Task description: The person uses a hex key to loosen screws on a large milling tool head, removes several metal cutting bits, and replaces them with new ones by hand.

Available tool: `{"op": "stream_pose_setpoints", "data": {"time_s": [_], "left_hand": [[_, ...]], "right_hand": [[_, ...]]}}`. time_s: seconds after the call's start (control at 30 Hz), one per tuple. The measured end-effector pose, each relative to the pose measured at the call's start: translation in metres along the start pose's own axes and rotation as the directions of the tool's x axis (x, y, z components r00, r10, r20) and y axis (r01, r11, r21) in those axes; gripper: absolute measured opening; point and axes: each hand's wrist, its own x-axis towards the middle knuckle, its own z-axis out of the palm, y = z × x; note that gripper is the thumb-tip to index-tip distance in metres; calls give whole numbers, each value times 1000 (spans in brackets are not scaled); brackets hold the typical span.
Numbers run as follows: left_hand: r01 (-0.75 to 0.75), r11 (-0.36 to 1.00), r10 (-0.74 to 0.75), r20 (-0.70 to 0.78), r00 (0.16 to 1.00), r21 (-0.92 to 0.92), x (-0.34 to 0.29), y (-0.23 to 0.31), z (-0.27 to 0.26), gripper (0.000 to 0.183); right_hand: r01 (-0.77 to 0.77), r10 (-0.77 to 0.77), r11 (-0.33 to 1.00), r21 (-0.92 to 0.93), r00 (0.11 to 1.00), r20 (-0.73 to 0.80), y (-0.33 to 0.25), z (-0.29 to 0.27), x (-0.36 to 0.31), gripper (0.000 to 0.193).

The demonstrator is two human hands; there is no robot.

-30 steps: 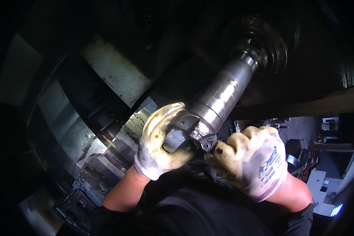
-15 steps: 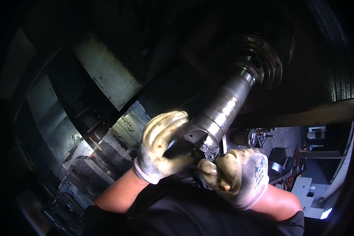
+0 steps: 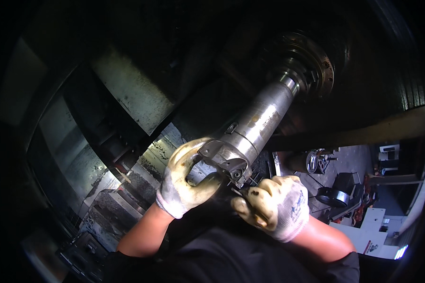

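Observation:
A milling cutter (image 3: 225,154) with pockets around its rim sits at the near end of a thick steel tool holder (image 3: 260,121). One pocket holds a small insert with a screw (image 3: 237,174), facing me. My left hand (image 3: 182,181), in a stained cream-coated glove, curls round the left side of the cutter, fingers behind it and thumb below. Just right of the insert, my gloved right hand (image 3: 275,205) is closed in a fist on a thin metal rod (image 3: 236,191), which looks like a small hex key. Most of the rod is hidden in the fingers.
The holder runs up to a round spindle flange (image 3: 323,70) at the upper right. Light metal machine covers (image 3: 130,89) and dark chip-covered ledges (image 3: 120,203) lie to the left. Beyond a beam (image 3: 359,132), a round black pan (image 3: 333,196) stands on the workshop floor.
The cutter has turned, so its pockets and the insert screw face me more. My right hand has drawn slightly down from the insert, showing the thin rod. My left thumb has shifted left.

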Motion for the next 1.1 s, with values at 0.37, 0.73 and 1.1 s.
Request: {"op": "stream_pose_setpoints", "data": {"time_s": [0.37, 0.73, 1.1], "left_hand": [[321, 859, -266, 188, 945, -399, -23, 17, 14, 20], [410, 736, -258, 336, 906, -539, -19, 20, 10, 24], [259, 835, -133, 279, 951, -485, -13, 15, 16, 26]], "right_hand": [[54, -42, 998, -43, 973, 228, 7, -46, 25, 27], [37, -3, 996, -82, 928, 372, 5, -63, 41, 26], [315, -69, 912, -263, 749, 658, -12, -89, 75, 19]]}}
